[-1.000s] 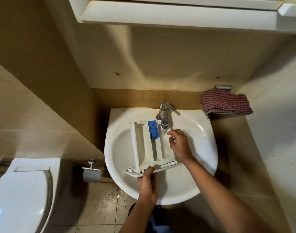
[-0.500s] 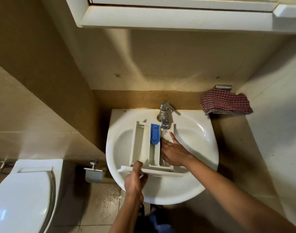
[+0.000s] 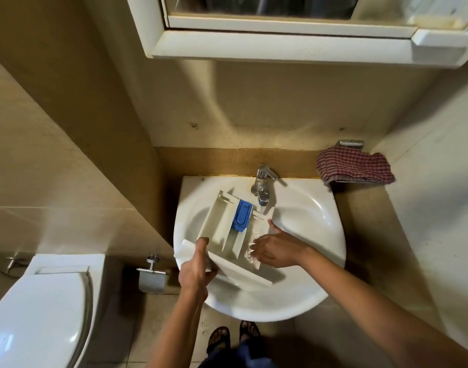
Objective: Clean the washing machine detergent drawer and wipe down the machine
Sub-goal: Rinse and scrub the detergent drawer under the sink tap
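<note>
The white detergent drawer (image 3: 219, 221) with a blue insert (image 3: 242, 215) lies tilted in the white sink (image 3: 307, 208), its back end under the chrome tap (image 3: 262, 183). Water runs from the tap into the drawer's right compartment. My left hand (image 3: 197, 266) grips the drawer's front panel at its left end, thumb on top. My right hand (image 3: 274, 248) reaches into the right compartment with fingers spread flat in the water, rubbing the inside.
A red checked cloth (image 3: 353, 166) lies on the ledge right of the sink. A white toilet (image 3: 39, 309) stands at the lower left, with a paper holder (image 3: 152, 274) on the wall between. A mirror cabinet (image 3: 294, 43) hangs overhead. My sandalled feet (image 3: 233, 335) are below the sink.
My left hand has slid left along the front panel and the drawer has swung, its front going left. My right hand moved from the tap down into the right compartment. Water now runs.
</note>
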### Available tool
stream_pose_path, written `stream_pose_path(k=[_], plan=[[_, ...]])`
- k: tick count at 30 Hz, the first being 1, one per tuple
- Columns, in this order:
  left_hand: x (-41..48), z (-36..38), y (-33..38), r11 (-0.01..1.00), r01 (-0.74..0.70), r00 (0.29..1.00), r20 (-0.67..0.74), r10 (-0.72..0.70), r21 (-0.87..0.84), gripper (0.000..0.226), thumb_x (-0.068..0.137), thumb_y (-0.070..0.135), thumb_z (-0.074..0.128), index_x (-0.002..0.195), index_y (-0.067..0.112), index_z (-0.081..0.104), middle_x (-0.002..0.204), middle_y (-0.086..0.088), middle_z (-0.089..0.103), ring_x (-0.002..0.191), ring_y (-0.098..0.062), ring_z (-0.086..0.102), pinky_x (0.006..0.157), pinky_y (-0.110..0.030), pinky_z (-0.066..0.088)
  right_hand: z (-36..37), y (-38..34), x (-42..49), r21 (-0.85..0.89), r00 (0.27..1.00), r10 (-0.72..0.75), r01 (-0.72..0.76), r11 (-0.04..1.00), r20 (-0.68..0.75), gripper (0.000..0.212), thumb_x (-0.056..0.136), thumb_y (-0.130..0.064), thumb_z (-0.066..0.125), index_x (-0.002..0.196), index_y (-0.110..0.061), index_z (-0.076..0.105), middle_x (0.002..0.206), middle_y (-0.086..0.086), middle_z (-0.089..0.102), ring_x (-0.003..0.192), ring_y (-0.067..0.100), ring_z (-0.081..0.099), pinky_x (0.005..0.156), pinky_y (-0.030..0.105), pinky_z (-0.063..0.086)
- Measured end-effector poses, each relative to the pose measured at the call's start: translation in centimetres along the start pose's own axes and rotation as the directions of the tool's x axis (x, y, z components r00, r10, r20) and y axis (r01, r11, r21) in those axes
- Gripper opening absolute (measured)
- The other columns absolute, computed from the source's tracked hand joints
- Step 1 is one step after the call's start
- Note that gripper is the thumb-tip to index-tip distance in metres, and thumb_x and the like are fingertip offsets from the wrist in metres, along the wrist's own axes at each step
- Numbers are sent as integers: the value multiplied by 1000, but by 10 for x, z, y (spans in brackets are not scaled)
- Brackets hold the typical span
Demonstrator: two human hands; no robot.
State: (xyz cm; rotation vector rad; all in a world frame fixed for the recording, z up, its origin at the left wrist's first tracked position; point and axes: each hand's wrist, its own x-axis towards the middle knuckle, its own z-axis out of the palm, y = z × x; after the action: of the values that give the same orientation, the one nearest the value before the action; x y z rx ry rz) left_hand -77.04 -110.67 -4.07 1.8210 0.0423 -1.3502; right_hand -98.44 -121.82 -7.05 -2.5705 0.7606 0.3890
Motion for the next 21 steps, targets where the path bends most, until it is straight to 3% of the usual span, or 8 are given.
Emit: stream_pose_path(k=[4, 5, 7, 9, 11, 15, 17, 21], plan=[[-4, -5, 6, 998, 19, 998, 60, -23, 62, 78, 59, 64, 68, 104, 0, 64, 114, -26, 58, 94, -32, 63, 73, -40, 61, 9, -4, -3, -18, 980, 143, -147, 989, -138, 56, 95, -43, 28, 139, -16, 47, 150, 1, 38, 144, 14, 22, 119, 36, -6], [-5, -6, 8, 997, 29, 997, 68, -33, 67, 90, 56, 67, 67, 112, -3, 61, 120, -25, 56, 95, -31, 62, 70, -39, 61, 13, -7, -3, 19, 977, 158, -157, 987, -146, 56, 96, -41, 31, 141, -12, 43, 153, 3, 33, 146, 15, 16, 117, 29, -4], [-8, -6, 17, 996, 50, 993, 100, -58, 77, 106, 54, 72, 65, 124, -7, 54, 126, -26, 53, 95, -34, 60, 63, -36, 58, 18, -12, -3, 205, 977, 153, -121, 971, -146, 41, 98, -28, 42, 132, -9, 54, 146, 4, 45, 145, 17, 21, 113, 16, 7], [-11, -5, 27, 993, 80, 987, 134, -91, 83, 112, 57, 73, 63, 131, -9, 46, 130, -28, 52, 102, -41, 57, 65, -41, 55, 16, -12, -8, 396, 965, 202, -122, 910, -167, 28, 96, -21, 49, 116, -12, 67, 130, 0, 60, 138, 15, 34, 110, 17, 24], [-15, -3, 35, 990, 105, 983, 141, -118, 98, 105, 67, 69, 63, 136, -6, 39, 129, -26, 51, 109, -46, 53, 73, -48, 52, 10, -5, -10, 407, 934, 265, -151, 901, -240, 29, 96, -24, 51, 117, -15, 68, 130, -1, 60, 137, 13, 37, 112, 30, 31], [-20, 2, 41, 994, 79, 990, 109, -87, 74, 90, 73, 60, 66, 135, 0, 39, 113, -19, 54, 98, -41, 55, 71, -48, 53, 2, 4, -3, 174, 901, 306, -263, 949, -308, 45, 102, -28, 36, 145, -15, 38, 154, -3, 29, 146, 14, 12, 116, 26, 2], [-22, 3, 44, 997, 69, 993, 98, -70, 22, 104, 61, 65, 68, 138, 2, 37, 116, -17, 52, 98, -41, 55, 72, -51, 53, 1, -4, 0, 161, 924, 233, -191, 968, -303, 45, 102, -26, 35, 145, -13, 38, 154, 1, 31, 146, 14, 16, 119, 29, 6], [-21, 2, 45, 1000, 6, 1000, -1, -6, -7, 122, 37, 69, 70, 135, 1, 41, 123, -18, 51, 100, -41, 56, 56, -45, 56, 14, -18, -7, 13, 958, -120, 127, 992, -260, 40, 97, -27, 38, 129, -14, 58, 136, 3, 56, 134, 19, 43, 116, 35, 22]])
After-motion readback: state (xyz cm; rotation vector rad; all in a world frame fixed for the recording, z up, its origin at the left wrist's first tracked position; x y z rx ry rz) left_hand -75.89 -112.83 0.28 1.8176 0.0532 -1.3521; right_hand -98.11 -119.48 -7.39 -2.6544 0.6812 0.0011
